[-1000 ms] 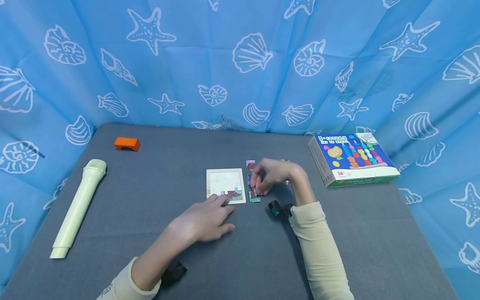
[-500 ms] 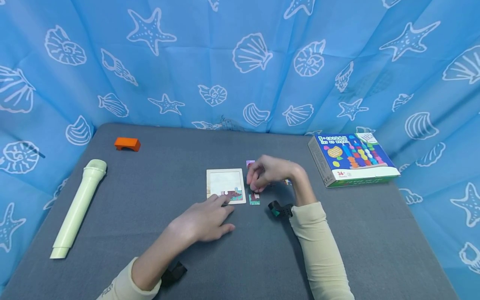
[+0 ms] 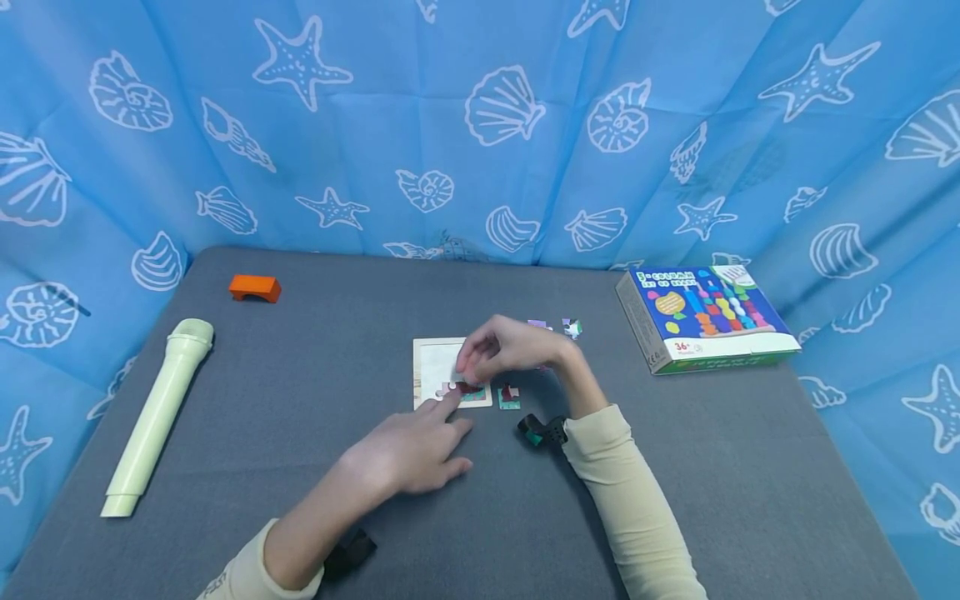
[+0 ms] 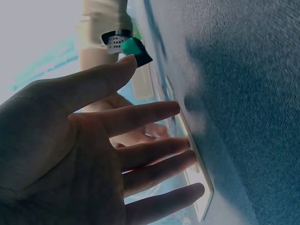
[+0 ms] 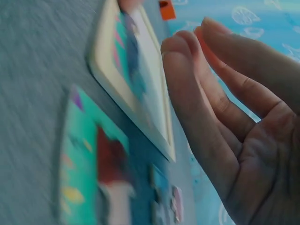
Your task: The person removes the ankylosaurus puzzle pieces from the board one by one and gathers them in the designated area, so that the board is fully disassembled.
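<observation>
A square wooden puzzle tray [image 3: 418,367] lies mid-table, with joined teal and reddish-brown puzzle pieces [image 3: 474,397] along its lower side. My left hand [image 3: 408,450] has its fingers extended, the index fingertip on those pieces; the left wrist view shows the fingers spread. Over the tray's right part hovers my right hand [image 3: 506,346], its fingers loosely bent; in the right wrist view nothing shows between thumb and fingers. Just right of the tray sits a loose teal and brown puzzle piece [image 3: 509,397], seen close up as a blurred puzzle piece [image 5: 89,159].
More loose puzzle pieces lie behind the right hand, among them a white and purple piece [image 3: 572,327]. A toy box [image 3: 708,317] stands at the back right. On the left are a pale green toy microphone [image 3: 157,421] and an orange arch block [image 3: 255,287].
My right hand has left the loose piece beside the tray and moved left over the tray. That piece stays on the table. My left hand has hardly moved.
</observation>
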### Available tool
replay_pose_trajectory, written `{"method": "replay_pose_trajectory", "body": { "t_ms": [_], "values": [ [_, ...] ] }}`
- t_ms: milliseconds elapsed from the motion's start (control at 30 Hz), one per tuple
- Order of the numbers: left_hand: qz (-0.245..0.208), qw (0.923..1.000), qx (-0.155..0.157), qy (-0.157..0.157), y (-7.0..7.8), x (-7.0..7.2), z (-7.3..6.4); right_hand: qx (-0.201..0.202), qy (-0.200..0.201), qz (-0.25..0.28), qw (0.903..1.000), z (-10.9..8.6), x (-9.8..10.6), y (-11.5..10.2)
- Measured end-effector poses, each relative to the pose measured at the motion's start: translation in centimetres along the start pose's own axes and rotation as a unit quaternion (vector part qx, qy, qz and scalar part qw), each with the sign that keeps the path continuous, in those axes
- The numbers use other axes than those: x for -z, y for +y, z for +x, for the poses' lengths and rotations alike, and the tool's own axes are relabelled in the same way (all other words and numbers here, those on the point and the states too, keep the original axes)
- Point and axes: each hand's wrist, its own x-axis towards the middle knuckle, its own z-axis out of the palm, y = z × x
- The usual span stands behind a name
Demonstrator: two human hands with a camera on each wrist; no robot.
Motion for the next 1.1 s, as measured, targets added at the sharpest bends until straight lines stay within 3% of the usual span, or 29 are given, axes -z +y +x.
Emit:
{"method": "replay_pose_trajectory", "body": {
  "t_ms": [233, 667, 1100],
  "values": [
    [0.019, 0.9992, -0.024, 0.025, 0.3, -0.3, -0.2, 0.001, -0.018, -0.03, 0.9994, 1.3, -1.4, -0.5],
    [0.035, 0.9987, -0.036, 0.006, 0.4, -0.7, 0.4, -0.042, 0.018, -0.103, 0.9937, 2.1, -2.9, -1.7],
    [0.031, 0.9989, -0.034, 0.0, 0.2, -0.6, 0.5, -0.019, 0.007, -0.072, 0.9972, 2.0, -2.6, -1.6]
  ]
}}
